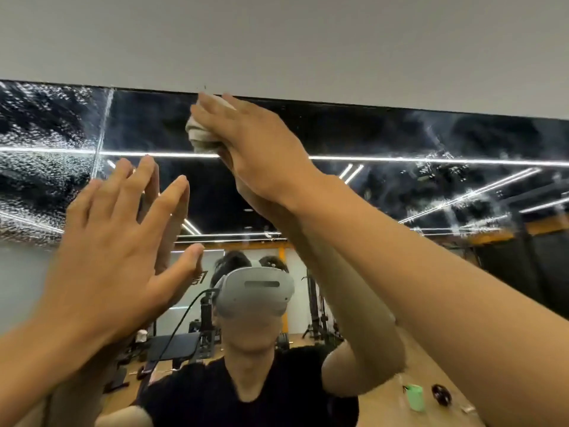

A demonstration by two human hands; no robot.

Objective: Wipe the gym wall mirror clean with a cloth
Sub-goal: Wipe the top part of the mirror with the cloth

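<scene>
The wall mirror (385, 140) spans the view, its top edge running under a grey wall. My right hand (252, 140) is raised to that top edge and grips a bunched whitish cloth (200, 134) pressed to the glass. My left hand (120, 241) lies lower left, fingers straight and spread, fingertips touching the mirror. Spray droplets cover the glass at the upper left (40, 131), and smears show at the right. The middle strip around the cloth looks dark and free of droplets.
A vertical seam (103, 131) divides mirror panels at the left. The reflection shows a person in a black shirt with a headset (255, 291), gym benches and racks, and a green bottle (415, 397) on the wooden floor.
</scene>
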